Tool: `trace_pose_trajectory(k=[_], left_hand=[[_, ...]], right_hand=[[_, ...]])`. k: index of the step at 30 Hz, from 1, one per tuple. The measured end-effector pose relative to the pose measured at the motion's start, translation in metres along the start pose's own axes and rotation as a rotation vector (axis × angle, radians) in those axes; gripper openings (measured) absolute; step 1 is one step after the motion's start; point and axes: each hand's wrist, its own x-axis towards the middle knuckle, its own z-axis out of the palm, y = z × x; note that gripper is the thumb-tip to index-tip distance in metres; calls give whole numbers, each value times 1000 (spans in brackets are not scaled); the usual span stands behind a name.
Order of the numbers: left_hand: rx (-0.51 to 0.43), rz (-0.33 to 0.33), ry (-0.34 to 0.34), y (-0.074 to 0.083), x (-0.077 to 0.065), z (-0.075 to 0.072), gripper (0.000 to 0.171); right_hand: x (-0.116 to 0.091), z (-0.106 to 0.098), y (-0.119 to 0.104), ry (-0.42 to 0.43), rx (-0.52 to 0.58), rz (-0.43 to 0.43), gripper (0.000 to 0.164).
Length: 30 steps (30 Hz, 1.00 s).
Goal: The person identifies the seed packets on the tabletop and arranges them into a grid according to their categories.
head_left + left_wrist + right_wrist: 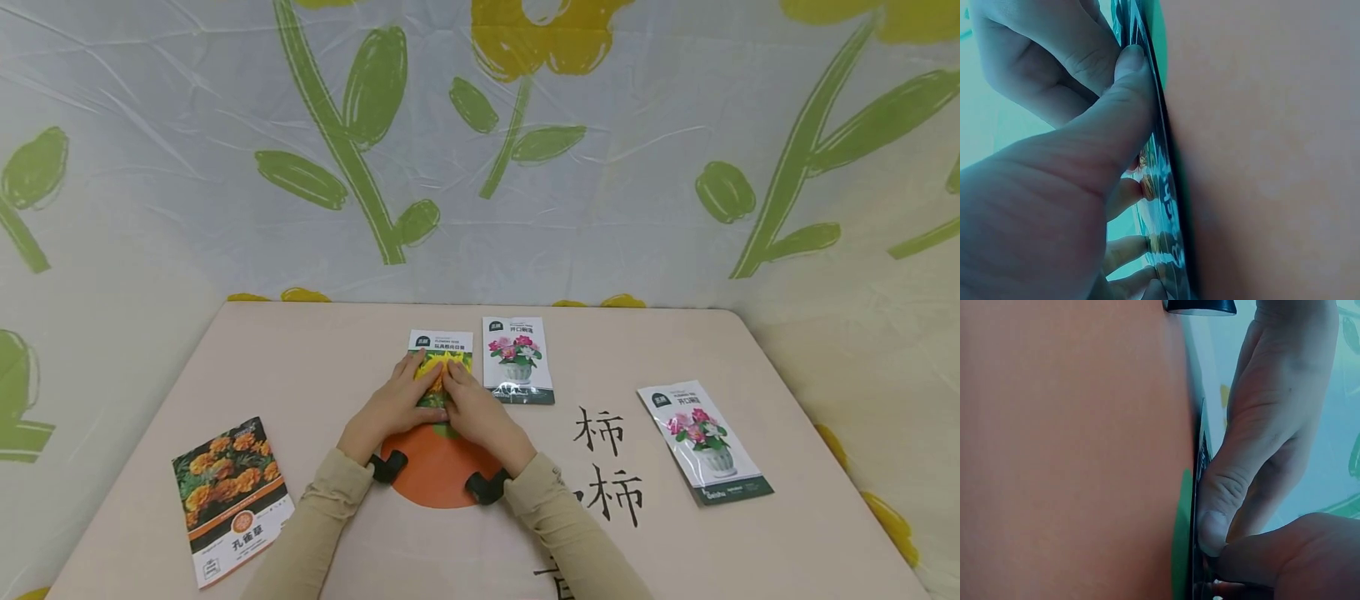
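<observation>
A seed packet with a yellow sunflower picture (442, 339) lies flat on the table near its middle. My left hand (392, 402) rests on the packet's left side, fingers stretched across its face. From the right, my right hand (482, 410) presses on the same packet, its fingertips close to those of the left. In the left wrist view, the left thumb (1094, 147) lies along the packet's edge (1169, 206), touching the right hand. The right wrist view shows the two thumbs meeting over the packet. Much of the packet's front is hidden under the hands.
A pink-flower seed packet (517, 360) lies just right of the hands, and another such packet (705, 443) lies farther right, tilted. An orange marigold packet (233, 502) is at the left. The pale tablecloth (600, 350) carries black characters and an orange persimmon print (438, 475).
</observation>
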Motion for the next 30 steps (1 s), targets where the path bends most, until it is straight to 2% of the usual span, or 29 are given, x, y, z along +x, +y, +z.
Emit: trace_pose_trajectory(k=[7, 12, 21, 28, 30], left_hand=[[12, -12, -5, 0, 4, -1, 83], [9, -15, 10, -4, 8, 1, 84], [25, -8, 23, -9, 14, 1, 82], [11, 0, 23, -9, 15, 1, 78], [-8, 19, 29, -11, 16, 3, 78]], right_hand=[[1, 0, 1, 13, -4, -8, 49], [0, -3, -3, -21, -3, -19, 46], [-1, -4, -9, -101, -19, 12, 55], [-2, -2, -8, -100, -27, 4, 57], [-2, -1, -8, -99, -30, 3, 58]])
